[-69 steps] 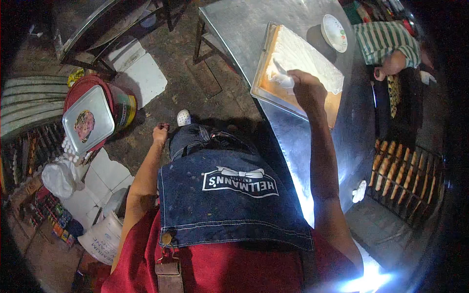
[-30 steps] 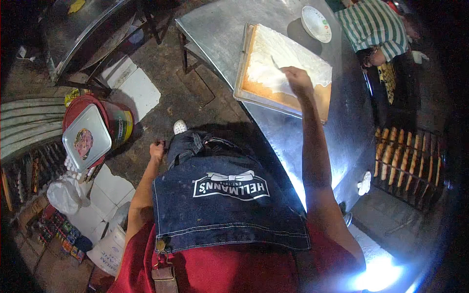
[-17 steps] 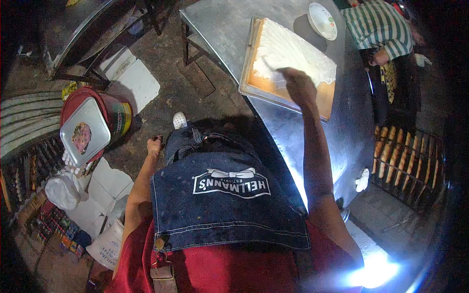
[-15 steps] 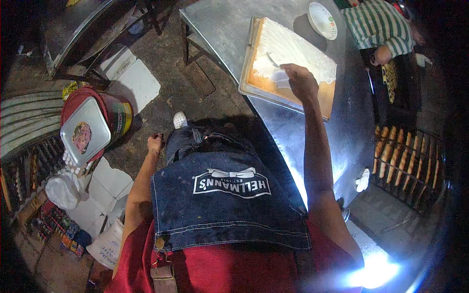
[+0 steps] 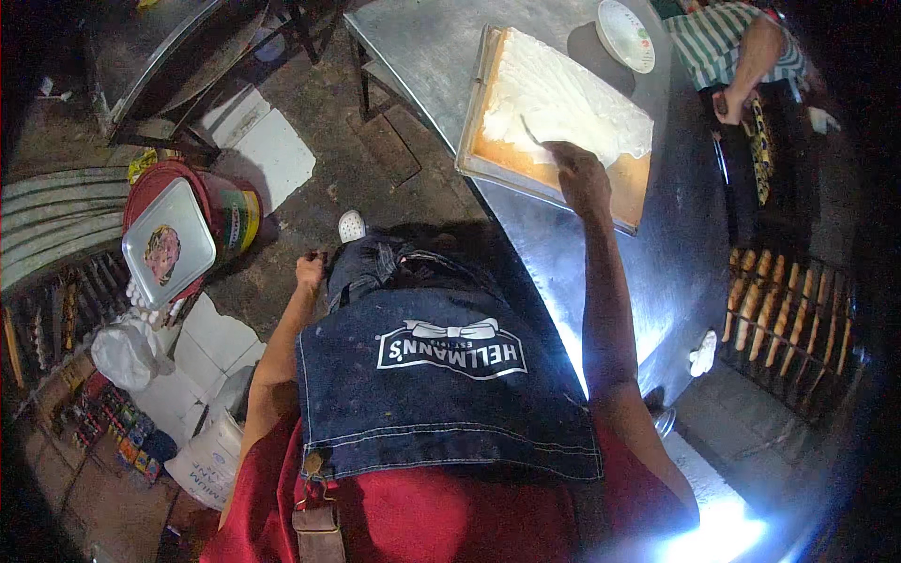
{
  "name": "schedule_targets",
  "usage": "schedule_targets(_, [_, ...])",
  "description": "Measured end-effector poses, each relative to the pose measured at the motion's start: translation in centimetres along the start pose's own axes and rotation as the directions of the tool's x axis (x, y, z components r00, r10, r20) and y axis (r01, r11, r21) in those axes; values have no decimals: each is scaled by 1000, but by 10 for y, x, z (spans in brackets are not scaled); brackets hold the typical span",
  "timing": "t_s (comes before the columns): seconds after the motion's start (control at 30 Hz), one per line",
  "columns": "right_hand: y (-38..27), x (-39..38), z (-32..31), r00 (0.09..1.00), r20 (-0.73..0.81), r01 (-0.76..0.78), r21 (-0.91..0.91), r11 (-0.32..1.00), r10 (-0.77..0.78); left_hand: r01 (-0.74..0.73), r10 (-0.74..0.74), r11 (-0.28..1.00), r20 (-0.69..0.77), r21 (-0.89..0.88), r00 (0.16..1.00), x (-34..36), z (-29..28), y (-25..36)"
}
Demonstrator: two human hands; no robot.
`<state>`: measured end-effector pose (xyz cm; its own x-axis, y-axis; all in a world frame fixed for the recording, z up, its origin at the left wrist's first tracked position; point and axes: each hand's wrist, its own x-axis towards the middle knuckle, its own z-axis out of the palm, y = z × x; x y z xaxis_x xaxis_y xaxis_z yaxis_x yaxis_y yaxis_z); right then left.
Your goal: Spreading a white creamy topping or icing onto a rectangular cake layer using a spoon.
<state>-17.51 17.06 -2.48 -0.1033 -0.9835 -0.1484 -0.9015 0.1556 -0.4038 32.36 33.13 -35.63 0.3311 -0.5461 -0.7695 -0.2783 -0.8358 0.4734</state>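
Observation:
On the metal table lies a golden sheet cake (image 5: 514, 155) in a shallow rectangular pan (image 5: 467, 141). White cream (image 5: 563, 89) covers most of its top in streaky ridges, while a strip along the near edge is bare. My right hand (image 5: 584, 176) is closed around a thin metal utensil (image 5: 531, 129) over the border between cream and bare cake. The utensil's kind is unclear, as my fingers hide part of it. Away from the table, my left hand (image 5: 311, 269) hangs low beside my leg with curled fingers; whether anything is in them is hidden.
A white bowl (image 5: 626, 36) sits on the metal table (image 5: 648, 244) past the cake. At right, a person in a striped shirt (image 5: 718, 42) stands near a rack of long baked sticks (image 5: 784, 310). A tray (image 5: 169, 242) rests on a red bucket (image 5: 225, 211) at left.
My right hand has shifted slightly down over the cake, and the utensil with it. The other person's forearm has swung into fuller view. The whole view has shifted a little.

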Motion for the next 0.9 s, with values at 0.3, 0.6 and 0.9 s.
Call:
schedule_targets(0.3, [-74, -51, 33, 1000, -4, -14, -255, 967, 13, -105, 112, 978, -29, 183, 993, 0, -1, 3])
schedule_targets(0.6, [74, -10, -26, 977, -166, 149, 59, 987, -137, -64, 93, 957, 88, -284, 992, 39, -17, -6])
schedule_targets(0.9, [135, 9, -8, 998, -20, 64, 298, 952, -60, -68, 84, 973, 62, -218, 995, -1, -14, 30])
